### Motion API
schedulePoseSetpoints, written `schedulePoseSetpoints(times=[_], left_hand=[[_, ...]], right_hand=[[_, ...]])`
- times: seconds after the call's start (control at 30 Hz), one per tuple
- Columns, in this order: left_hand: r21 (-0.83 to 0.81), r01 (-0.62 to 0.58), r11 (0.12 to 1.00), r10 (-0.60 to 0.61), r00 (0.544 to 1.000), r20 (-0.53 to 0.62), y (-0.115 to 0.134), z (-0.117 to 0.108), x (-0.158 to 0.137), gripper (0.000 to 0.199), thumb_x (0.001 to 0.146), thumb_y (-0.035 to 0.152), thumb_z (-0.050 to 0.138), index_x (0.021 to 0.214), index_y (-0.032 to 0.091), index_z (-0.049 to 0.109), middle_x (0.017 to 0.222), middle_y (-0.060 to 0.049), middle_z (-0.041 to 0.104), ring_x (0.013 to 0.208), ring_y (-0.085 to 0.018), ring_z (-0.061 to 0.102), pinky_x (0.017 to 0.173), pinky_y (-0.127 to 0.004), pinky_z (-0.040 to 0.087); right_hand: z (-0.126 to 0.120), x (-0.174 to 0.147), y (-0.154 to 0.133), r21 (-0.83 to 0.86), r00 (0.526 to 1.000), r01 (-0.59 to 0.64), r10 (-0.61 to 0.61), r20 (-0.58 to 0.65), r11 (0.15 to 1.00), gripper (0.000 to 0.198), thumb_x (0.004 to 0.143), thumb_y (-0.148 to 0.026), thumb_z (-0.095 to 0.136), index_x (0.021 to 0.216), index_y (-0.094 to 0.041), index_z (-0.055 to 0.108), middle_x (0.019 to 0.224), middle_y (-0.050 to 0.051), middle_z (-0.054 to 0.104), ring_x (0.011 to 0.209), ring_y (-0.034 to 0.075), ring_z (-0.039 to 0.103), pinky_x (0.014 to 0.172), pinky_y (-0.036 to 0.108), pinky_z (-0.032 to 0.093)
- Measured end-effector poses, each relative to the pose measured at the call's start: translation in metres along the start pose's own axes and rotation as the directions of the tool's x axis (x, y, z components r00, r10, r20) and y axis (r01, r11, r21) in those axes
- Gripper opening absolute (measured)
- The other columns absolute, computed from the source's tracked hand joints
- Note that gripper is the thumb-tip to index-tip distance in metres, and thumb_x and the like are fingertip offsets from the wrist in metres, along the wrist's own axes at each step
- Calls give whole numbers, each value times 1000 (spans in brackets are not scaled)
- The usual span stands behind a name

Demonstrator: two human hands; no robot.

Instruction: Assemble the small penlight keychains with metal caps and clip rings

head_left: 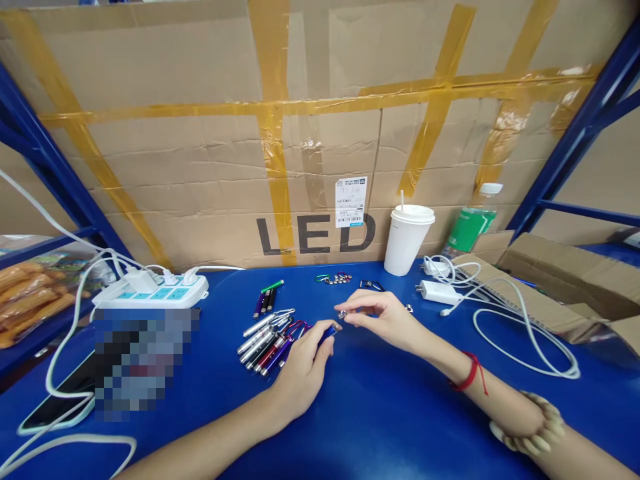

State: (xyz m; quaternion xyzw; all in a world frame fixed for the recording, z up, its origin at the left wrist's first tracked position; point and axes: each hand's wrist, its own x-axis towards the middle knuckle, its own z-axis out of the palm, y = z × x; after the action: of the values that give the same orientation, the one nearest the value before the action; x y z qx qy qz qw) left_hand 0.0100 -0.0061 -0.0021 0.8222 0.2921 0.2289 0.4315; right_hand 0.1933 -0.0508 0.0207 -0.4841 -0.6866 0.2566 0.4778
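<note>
My left hand (300, 365) is closed round a small blue penlight (329, 331), its open-looking metal end turned up towards the right. Just above and to the right, my right hand (390, 321) pinches a small shiny silver metal piece (342, 315), too small to name exactly. The two hands are close but apart. Left of my left hand lies a pile of silver, black, red and purple penlights (265, 343) with metal clips. Behind the pile are several short tubes (267, 300) in green, black and purple. Small round metal parts and coloured carabiner clips (334, 279) lie farther back.
A white power strip (180, 290) and a phone (55, 393) with cables are at left. A white cup (407, 240), a green-labelled bottle (473, 227), a charger (439, 292) with coiled cable and an open cardboard box (555, 287) stand right. A large carton (220, 167) backs the table.
</note>
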Motion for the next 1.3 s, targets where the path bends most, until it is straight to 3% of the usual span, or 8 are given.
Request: schedulePoseSetpoints(times=[0.2,0.33,0.47,0.63,0.8,1.03,1.13,1.3], left_hand=[[22,-11,1000,11,1000,-4,1,0,0,36,86,42,31,109,26,53,79,0,57,70,-9,48,79,-23,39],[36,-33,999,32,999,18,-3,1,1,37,86,42,30,105,24,56,72,1,56,69,-9,49,79,-22,40],[65,-94,993,91,995,48,-8,1,2,35,87,39,30,100,23,58,87,-1,61,76,-9,52,74,-21,40],[95,-125,988,120,991,59,-13,1,2,32,87,34,31,100,22,58,99,-1,63,90,-11,56,78,-21,42],[110,-135,985,128,990,67,-11,1,2,32,88,32,31,107,24,55,104,-1,62,94,-11,56,83,-22,43],[173,-210,962,197,976,87,-15,1,1,33,88,30,31,104,23,58,103,-2,64,93,-13,57,83,-26,45],[180,-232,956,226,973,50,-18,2,2,33,87,30,32,108,24,58,104,-2,63,93,-13,57,82,-26,46],[209,-231,950,245,969,-41,-20,2,3,32,87,28,35,105,22,61,93,-4,66,83,-11,58,76,-23,47]], right_hand=[[0,0,3,-15,988,99,-97,120,995,21,78,-22,62,98,-20,68,84,4,63,76,11,59,70,22,49],[-1,-1,7,-27,980,126,-121,156,992,19,76,-21,64,95,-21,70,81,4,63,74,10,59,68,21,48],[0,-2,11,-16,977,138,-133,166,990,16,75,-20,65,89,-19,71,79,4,62,73,11,58,66,21,48],[4,-3,11,-9,982,127,-125,139,992,11,72,-22,67,80,-16,72,74,5,62,69,10,58,62,20,47],[5,-2,7,-124,994,109,-107,21,986,17,64,-30,73,69,-14,70,66,4,58,58,9,52,47,19,38],[4,-6,7,-168,968,216,-189,164,962,19,76,-28,64,64,-13,65,71,3,52,64,9,52,57,20,42],[8,-8,9,-188,965,247,-224,134,951,20,75,-24,65,61,-12,59,69,2,51,63,8,50,59,20,41],[15,-9,9,-211,984,179,-172,53,961,28,74,-30,66,56,-12,53,64,2,50,57,8,46,48,19,37]])
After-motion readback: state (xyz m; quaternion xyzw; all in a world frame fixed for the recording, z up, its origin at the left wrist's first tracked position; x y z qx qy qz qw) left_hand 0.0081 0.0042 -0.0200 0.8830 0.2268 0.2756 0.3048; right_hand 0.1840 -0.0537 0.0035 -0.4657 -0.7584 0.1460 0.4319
